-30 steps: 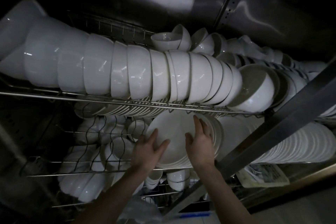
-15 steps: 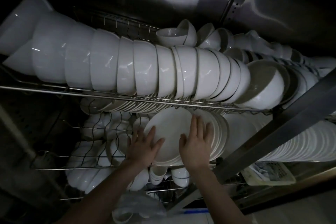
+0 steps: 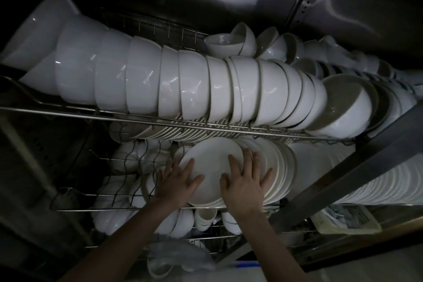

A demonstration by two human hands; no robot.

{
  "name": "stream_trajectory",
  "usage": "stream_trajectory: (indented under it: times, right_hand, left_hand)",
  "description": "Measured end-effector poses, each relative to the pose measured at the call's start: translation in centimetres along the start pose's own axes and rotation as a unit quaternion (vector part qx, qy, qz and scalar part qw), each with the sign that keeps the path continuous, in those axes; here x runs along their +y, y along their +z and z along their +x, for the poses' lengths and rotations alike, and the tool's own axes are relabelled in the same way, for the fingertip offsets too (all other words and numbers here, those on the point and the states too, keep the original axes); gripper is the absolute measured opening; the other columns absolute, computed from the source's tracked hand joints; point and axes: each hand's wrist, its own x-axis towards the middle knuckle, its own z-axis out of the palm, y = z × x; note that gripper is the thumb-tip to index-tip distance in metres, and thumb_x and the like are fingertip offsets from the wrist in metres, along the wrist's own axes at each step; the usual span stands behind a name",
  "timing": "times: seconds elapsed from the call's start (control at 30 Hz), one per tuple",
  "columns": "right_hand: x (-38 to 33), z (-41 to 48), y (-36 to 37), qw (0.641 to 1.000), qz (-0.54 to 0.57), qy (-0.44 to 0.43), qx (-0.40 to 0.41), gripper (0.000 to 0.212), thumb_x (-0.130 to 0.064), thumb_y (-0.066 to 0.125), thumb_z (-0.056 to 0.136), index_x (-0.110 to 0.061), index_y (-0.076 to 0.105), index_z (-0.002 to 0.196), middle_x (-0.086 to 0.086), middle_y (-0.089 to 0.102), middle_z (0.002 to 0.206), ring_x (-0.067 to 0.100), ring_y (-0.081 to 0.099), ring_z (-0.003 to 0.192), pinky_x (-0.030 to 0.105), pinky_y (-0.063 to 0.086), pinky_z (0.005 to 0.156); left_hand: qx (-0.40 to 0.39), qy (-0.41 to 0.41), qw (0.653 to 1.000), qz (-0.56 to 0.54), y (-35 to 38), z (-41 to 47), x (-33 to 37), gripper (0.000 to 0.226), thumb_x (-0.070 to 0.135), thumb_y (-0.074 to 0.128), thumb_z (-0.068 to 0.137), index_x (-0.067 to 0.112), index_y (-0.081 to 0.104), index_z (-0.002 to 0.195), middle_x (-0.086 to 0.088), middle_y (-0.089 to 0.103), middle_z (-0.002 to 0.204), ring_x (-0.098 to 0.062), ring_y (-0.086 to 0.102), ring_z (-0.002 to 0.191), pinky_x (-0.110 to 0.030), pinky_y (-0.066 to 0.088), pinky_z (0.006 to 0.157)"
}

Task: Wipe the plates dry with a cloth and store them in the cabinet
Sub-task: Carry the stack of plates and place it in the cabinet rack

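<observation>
**Plates going into a dim steel cabinet**

Plates (image 3: 212,167), white, are standing on edge in a stack on the cabinet's middle wire rack (image 3: 128,209), w/ the front one facing the camera. Both hands are lying flat against that front plate, fingers spread, not curled round anything: left hand (image 3: 177,184) is pressing its left edge, right hand (image 3: 246,182) is covering its right side & overlapping the plates behind. A long row of white bowls (image 3: 183,89) is lying on its side on the upper rack (image 3: 160,121), directly above. More plates (image 3: 389,181) are lining up at right, past a slanting steel post (image 3: 357,167). Small cups are sitting on the rack below.
</observation>
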Motion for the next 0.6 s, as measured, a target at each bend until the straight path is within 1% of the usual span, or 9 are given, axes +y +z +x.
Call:
stream_trajectory:
  times: [0.1, 0.13, 0.17, 0.23, 0.3, 0.37, 0.43, 0.5, 0.6]
  right_hand:
    - [0.4, -0.1, 0.0, 1.000, 0.007, -0.006, 0.003, 0.061, -0.051, 0.034, 0.094, -0.030, 0.022, 0.150, 0.004, 0.006, 0.161, 0.025, -0.012, 0.147, 0.059, -0.010, 0.113]
    - [0.5, -0.1, 0.1, 1.000, 0.014, -0.008, 0.004, 0.062, -0.053, 0.033, 0.094, -0.030, 0.021, 0.150, 0.004, 0.006, 0.161, 0.024, -0.013, 0.147, 0.058, -0.010, 0.114]
    - [0.7, -0.1, 0.1, 1.000, 0.021, -0.010, 0.005, 0.062, -0.054, 0.033, 0.094, -0.030, 0.021, 0.150, 0.003, 0.006, 0.161, 0.022, -0.015, 0.147, 0.057, -0.010, 0.114]
    - [1.0, -0.2, 0.1, 0.999, 0.030, -0.015, 0.013, 0.062, -0.056, 0.034, 0.095, -0.029, 0.025, 0.150, 0.003, 0.008, 0.161, 0.018, -0.016, 0.145, 0.055, -0.009, 0.116]
    - [0.9, -0.4, 0.0, 0.999, 0.028, -0.021, 0.030, 0.061, -0.056, 0.032, 0.095, -0.027, 0.030, 0.149, 0.004, 0.013, 0.161, 0.019, -0.010, 0.147, 0.056, -0.006, 0.116]
    - [0.6, -0.5, 0.0, 0.998, 0.023, -0.020, 0.046, 0.064, -0.056, 0.023, 0.093, -0.024, 0.034, 0.148, 0.006, 0.018, 0.159, 0.024, -0.003, 0.148, 0.058, -0.004, 0.116]
    - [0.2, -0.5, 0.3, 0.999, 0.009, -0.008, 0.049, 0.065, -0.054, 0.018, 0.092, -0.024, 0.036, 0.147, 0.006, 0.020, 0.159, 0.026, -0.001, 0.148, 0.060, -0.001, 0.115]
    - [0.0, -0.4, 0.5, 0.998, 0.003, 0.010, 0.059, 0.061, -0.052, 0.022, 0.094, -0.024, 0.041, 0.144, 0.007, 0.027, 0.156, 0.028, 0.007, 0.148, 0.062, 0.005, 0.114]
    - [-0.4, -0.2, 0.7, 0.996, 0.004, 0.026, 0.091, 0.056, -0.050, 0.032, 0.093, -0.022, 0.051, 0.137, 0.010, 0.040, 0.149, 0.031, 0.024, 0.144, 0.064, 0.013, 0.111]
  left_hand:
    - [0.074, 0.027, 0.997, 0.013, 0.0, -0.2, 0.0, 0.071, 0.072, 0.027, 0.091, 0.033, 0.026, 0.150, -0.005, 0.011, 0.164, -0.024, -0.002, 0.151, -0.048, 0.006, 0.120]
    - [0.089, 0.034, 0.995, 0.015, 0.0, -0.4, 0.0, 0.069, 0.071, 0.030, 0.091, 0.032, 0.031, 0.147, -0.005, 0.016, 0.162, -0.024, 0.003, 0.150, -0.046, 0.010, 0.119]
    - [0.089, 0.039, 0.995, 0.013, 0.0, -0.5, -0.1, 0.067, 0.071, 0.031, 0.091, 0.031, 0.032, 0.146, -0.006, 0.017, 0.162, -0.024, 0.006, 0.150, -0.045, 0.012, 0.119]
    - [0.053, 0.035, 0.998, 0.004, -0.2, -0.8, -0.1, 0.070, 0.071, 0.031, 0.092, 0.033, 0.025, 0.150, -0.007, 0.007, 0.164, -0.025, 0.006, 0.150, -0.041, 0.011, 0.119]
    - [0.016, 0.023, 1.000, -0.010, -0.6, -1.1, 0.0, 0.074, 0.072, 0.032, 0.091, 0.035, 0.017, 0.154, -0.006, -0.003, 0.165, -0.025, 0.004, 0.151, -0.038, 0.009, 0.120]
    - [0.004, 0.020, 0.999, -0.031, -1.0, -1.4, 0.3, 0.077, 0.074, 0.034, 0.089, 0.037, 0.015, 0.154, -0.003, -0.006, 0.165, -0.023, 0.001, 0.151, -0.037, 0.008, 0.119]
    - [-0.007, 0.039, 0.998, -0.051, -1.3, -1.9, 0.1, 0.081, 0.081, 0.034, 0.084, 0.044, 0.013, 0.153, 0.000, -0.008, 0.165, -0.020, -0.004, 0.151, -0.037, 0.006, 0.119]
    - [-0.044, 0.080, 0.994, -0.064, -1.2, -2.2, -0.3, 0.091, 0.092, 0.030, 0.072, 0.053, 0.005, 0.150, 0.000, -0.011, 0.165, -0.017, -0.011, 0.150, -0.039, 0.006, 0.120]
    - [-0.091, 0.123, 0.988, -0.037, -0.9, -2.3, -1.0, 0.103, 0.101, 0.030, 0.056, 0.063, -0.018, 0.139, -0.005, -0.021, 0.162, -0.018, -0.023, 0.147, -0.043, 0.005, 0.122]
